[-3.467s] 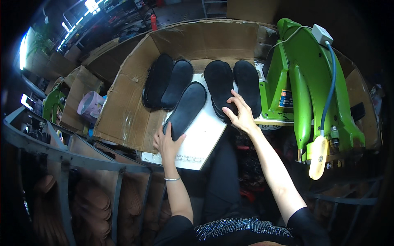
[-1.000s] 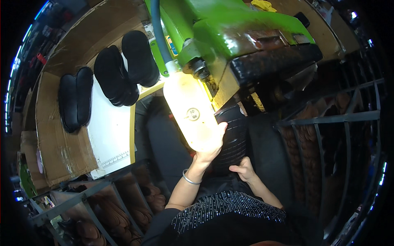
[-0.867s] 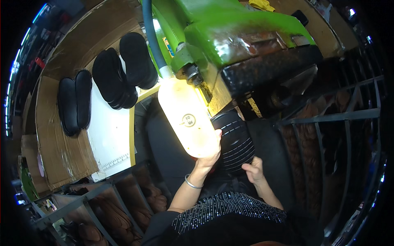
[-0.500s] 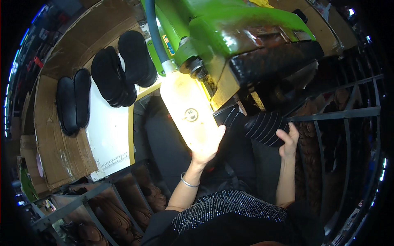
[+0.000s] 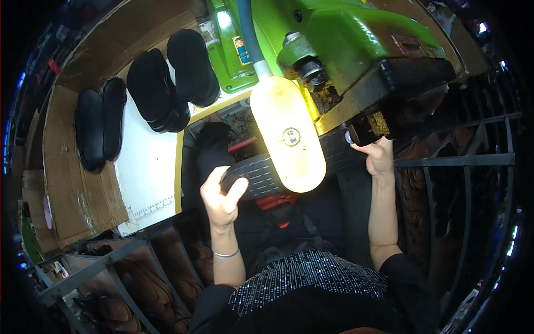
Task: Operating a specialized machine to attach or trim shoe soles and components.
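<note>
A black shoe sole point(image 5: 258, 177) with rows of pale dashes stretches sideways under the front of a green machine point(image 5: 356, 50). My left hand point(image 5: 219, 197) is closed on its left end, thumb toward me. At the other end my right hand point(image 5: 380, 158) grips the sole close to the machine's dark, grimy working part point(image 5: 370, 127); its fingertips are partly hidden there. An oblong glowing lamp point(image 5: 289, 133) on a blue-grey tube covers the middle of the sole.
Several black soles point(image 5: 150, 89) lie in stacks on a white, yellow-edged table point(image 5: 144, 183) at left, beside a cardboard wall point(image 5: 78, 195). Metal racks point(image 5: 467, 160) with brown soles flank me on both sides. Something red point(image 5: 275, 203) shows below the lamp.
My left hand has moved left from the lamp's lower end and now grips the sole's left end. My right hand has risen toward the machine; the sole now lies sideways.
</note>
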### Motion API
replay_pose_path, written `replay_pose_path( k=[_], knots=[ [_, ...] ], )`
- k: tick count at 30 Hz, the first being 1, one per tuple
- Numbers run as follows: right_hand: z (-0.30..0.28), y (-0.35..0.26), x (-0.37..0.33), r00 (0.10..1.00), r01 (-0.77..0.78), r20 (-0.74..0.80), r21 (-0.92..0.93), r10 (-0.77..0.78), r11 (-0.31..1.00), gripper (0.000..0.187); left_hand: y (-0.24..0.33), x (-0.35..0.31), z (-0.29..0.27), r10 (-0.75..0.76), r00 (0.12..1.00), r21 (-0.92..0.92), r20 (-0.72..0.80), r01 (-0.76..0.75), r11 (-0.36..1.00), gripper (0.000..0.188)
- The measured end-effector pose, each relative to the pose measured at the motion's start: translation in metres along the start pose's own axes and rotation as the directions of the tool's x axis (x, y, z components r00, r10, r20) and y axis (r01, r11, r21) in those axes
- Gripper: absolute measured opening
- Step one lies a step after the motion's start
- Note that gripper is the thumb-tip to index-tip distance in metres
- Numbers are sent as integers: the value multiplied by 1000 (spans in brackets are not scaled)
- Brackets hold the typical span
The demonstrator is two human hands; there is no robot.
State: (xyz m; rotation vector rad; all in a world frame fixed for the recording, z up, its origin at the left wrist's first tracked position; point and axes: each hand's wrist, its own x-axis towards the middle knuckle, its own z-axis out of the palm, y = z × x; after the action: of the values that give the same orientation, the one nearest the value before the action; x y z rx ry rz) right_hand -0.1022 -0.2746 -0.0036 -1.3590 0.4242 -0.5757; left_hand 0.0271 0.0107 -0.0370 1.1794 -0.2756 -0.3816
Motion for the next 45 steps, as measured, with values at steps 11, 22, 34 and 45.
replay_pose_path(
  k=[11,22,34,45],
  knots=[
    [81,-3,6,938,302,222,-158,-264,940,38,-33,-29,-74,-360,822,287,442,251,925,31],
    [27,76,-78,901,-298,300,-94,313,950,48,-53,9,69,152,960,174,236,-196,965,24],
    [-100,67,-94,933,-159,-273,269,234,950,30,-44,-4,85,127,958,336,257,-212,918,35],
    [-42,-5,25,999,-17,42,49,15,999,26,6,21,47,139,973,255,183,-183,949,29]
  ],
)
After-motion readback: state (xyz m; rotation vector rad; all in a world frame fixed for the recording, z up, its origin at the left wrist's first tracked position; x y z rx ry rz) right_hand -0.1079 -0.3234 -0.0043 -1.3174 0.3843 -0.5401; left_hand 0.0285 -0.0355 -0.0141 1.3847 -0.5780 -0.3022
